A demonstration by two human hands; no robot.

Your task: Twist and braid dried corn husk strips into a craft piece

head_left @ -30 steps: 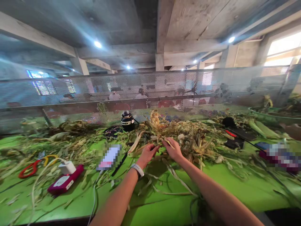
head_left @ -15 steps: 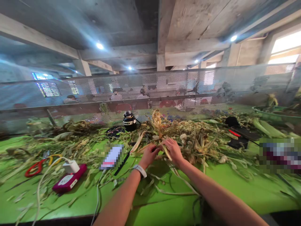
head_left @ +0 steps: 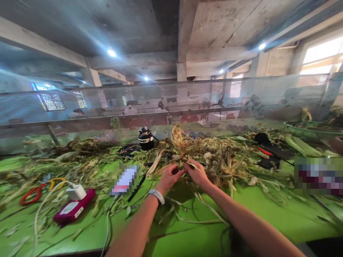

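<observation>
My left hand (head_left: 168, 177), with a pale watch on the wrist, is closed in a pinch, thumb and fingers meeting close to my right hand. My right hand (head_left: 198, 175) pinches a pale strip of corn husk (head_left: 195, 165) that lies along its fingers. Whether the left fingers also grip that strip is too small to make out. Just beyond both hands, a heap of dried corn husks (head_left: 227, 162) spreads over the green table (head_left: 257, 210). A paler upright bundle of husk (head_left: 177, 137) rises from the heap.
On the left are a purple power block (head_left: 75, 208) with a white charger (head_left: 76, 192), orange-and-yellow-handled cutters (head_left: 33, 194) and a blurred phone (head_left: 125, 180). Behind stand a black jug (head_left: 145, 140) and a mesh partition (head_left: 160, 103). A green basin (head_left: 311, 129) is far right.
The view has shifted slightly. My right-hand fingers have curled in closer to the left fingertips, and the pale strip that pointed down towards me now lies across the top of the right hand.
</observation>
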